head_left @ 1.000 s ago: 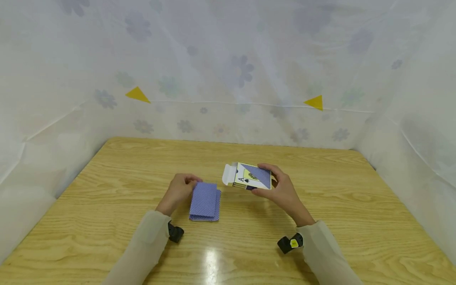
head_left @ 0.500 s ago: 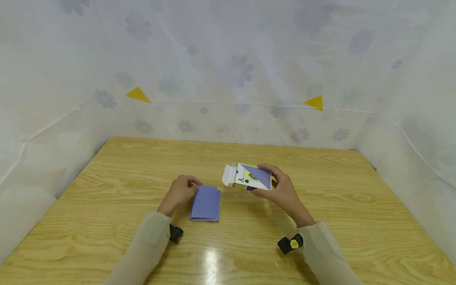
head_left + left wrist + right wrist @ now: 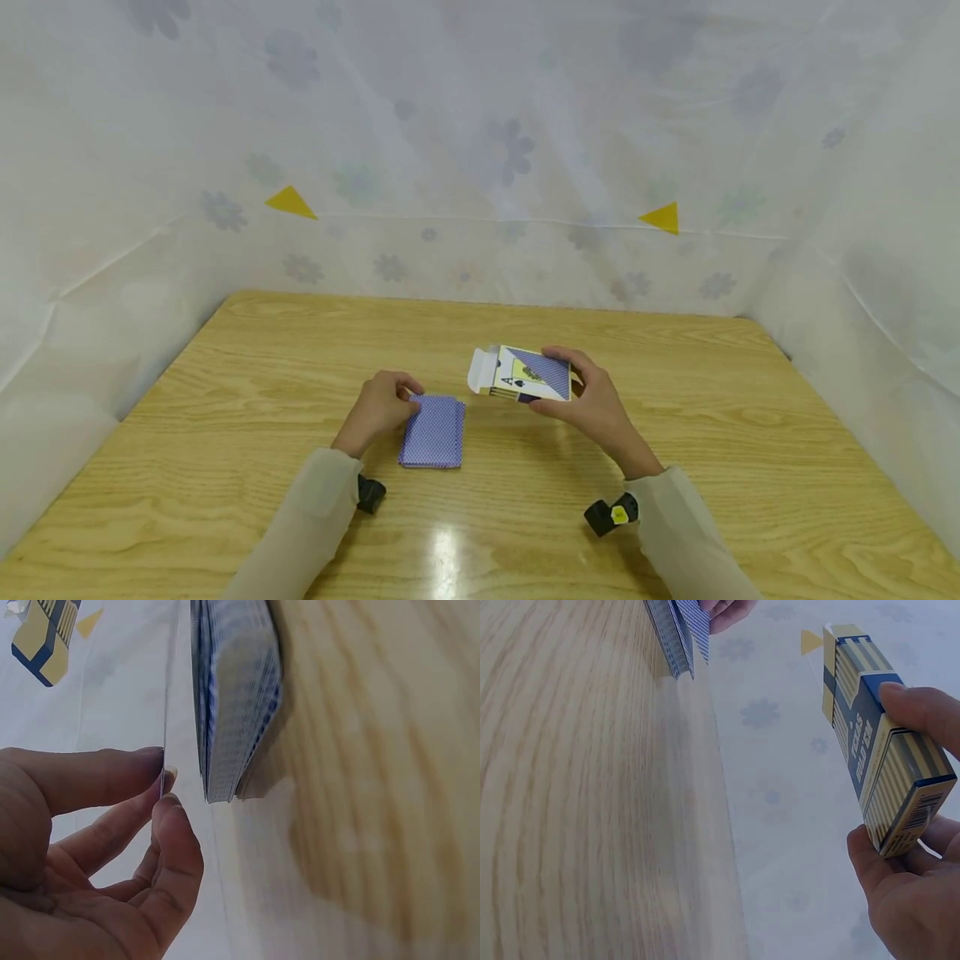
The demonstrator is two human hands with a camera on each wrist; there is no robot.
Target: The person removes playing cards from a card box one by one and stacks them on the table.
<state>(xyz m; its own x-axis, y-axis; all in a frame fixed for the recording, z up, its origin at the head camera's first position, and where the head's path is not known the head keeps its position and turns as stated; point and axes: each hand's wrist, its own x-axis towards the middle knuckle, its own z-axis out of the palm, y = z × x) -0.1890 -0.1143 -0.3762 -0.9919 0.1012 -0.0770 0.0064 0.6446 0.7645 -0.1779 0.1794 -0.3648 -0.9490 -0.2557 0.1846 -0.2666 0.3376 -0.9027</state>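
Observation:
Between thumb and fingertips, my left hand [image 3: 381,410] pinches one playing card [image 3: 166,697] by its far-left part. The card shows its blue patterned back and hangs close over the deck of cards [image 3: 461,433]. The left wrist view has a gap between the card's edge and the deck [image 3: 238,705], which lies on the table. To the right, my right hand [image 3: 596,404] grips the card box [image 3: 534,373] by its right end, raised over the table. The box's white flap [image 3: 482,368] is open toward the left. Its side is blue with cream stripes [image 3: 866,731].
Both arms come over a wood-grain table [image 3: 675,375]. Pale floral sheeting [image 3: 465,150] encloses its back and sides, with two yellow triangles [image 3: 291,202] on the back sheet. Black wrist cameras [image 3: 611,514] sit at both cuffs.
My left hand has brought the card slightly down and nearer to me, so it lines up more closely over the deck. The right hand and the box have stayed in place.

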